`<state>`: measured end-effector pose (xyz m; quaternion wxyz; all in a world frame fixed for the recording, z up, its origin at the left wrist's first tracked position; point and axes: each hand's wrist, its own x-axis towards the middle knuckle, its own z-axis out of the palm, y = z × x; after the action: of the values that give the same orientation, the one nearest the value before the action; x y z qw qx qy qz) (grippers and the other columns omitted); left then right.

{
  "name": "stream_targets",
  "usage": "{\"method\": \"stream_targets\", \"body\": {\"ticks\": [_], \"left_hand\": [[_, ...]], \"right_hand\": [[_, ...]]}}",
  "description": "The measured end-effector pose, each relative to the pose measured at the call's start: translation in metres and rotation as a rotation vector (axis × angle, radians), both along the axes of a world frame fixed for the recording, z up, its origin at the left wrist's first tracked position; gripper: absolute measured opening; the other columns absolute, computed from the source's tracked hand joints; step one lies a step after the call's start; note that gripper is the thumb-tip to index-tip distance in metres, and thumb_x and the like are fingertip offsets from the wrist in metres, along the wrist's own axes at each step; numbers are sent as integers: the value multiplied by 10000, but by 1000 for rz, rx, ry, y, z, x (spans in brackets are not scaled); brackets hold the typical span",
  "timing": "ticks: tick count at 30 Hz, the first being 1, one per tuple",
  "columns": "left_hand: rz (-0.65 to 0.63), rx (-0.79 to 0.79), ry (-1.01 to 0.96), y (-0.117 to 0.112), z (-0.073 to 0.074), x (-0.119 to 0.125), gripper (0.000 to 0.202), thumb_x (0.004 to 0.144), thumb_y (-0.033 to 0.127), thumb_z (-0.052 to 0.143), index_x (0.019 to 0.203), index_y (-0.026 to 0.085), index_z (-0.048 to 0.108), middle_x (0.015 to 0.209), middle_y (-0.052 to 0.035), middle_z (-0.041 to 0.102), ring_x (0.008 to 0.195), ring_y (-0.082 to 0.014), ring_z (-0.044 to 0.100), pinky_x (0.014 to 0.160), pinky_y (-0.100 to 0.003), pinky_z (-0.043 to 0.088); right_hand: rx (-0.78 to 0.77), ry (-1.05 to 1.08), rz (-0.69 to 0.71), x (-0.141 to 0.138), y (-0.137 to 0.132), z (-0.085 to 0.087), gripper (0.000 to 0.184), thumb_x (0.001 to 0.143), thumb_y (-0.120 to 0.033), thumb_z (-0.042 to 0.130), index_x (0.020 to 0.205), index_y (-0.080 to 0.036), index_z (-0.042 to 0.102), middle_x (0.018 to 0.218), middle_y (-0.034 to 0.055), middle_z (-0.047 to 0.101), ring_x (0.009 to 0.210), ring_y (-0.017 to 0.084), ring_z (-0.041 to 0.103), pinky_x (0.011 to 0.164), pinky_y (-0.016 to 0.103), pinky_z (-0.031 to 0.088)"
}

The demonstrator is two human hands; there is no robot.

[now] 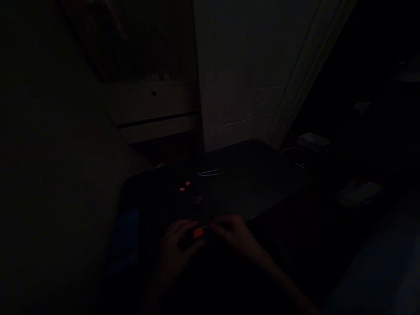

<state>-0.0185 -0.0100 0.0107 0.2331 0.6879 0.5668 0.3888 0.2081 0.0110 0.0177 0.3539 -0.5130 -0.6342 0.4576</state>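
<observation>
The scene is very dark. My left hand [177,245] and my right hand [234,234] meet low over the near edge of a dark table [256,175]. Between their fingertips shows a small orange-red piece [198,232], which both hands pinch. The fingers of both hands are curled in toward it. Two more small orange-red bits [184,186] lie on the table farther back. Beyond them lies a thin pale pair of tweezers or rods [209,173]. A faint purplish speck [197,200] sits between the bits and my hands.
A pale door [252,74] stands behind the table. Left of it is a light drawer unit [154,109] with a knob. A blue thing [126,238] rests at the table's left. Dim boxes [313,141] and clutter lie at the right.
</observation>
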Motion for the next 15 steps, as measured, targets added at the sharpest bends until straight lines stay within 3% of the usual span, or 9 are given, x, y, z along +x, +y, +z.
{"method": "stream_targets", "body": {"ticks": [3,9,15], "left_hand": [[-61,15,14,3,2,4,249,785,333,845,1029,295,808,1101,-50,777,1025,-274,731,910,-431,612],[-113,57,83,8,5,9,153,816,240,811,958,296,801,993,-18,785,960,-249,727,854,-381,602],[-132,128,133,9,-2,5,139,848,221,791,961,301,798,943,-7,778,930,-248,697,841,-383,579]], "right_hand": [[-34,16,10,1,4,2,206,932,-320,684,933,-190,844,925,62,840,865,255,765,767,315,559],[-1,5,56,4,14,7,201,939,-306,682,953,-181,839,958,66,836,899,251,762,822,319,552],[-15,26,50,5,16,5,208,952,-319,684,949,-175,833,952,64,833,905,248,759,817,314,544]]}}
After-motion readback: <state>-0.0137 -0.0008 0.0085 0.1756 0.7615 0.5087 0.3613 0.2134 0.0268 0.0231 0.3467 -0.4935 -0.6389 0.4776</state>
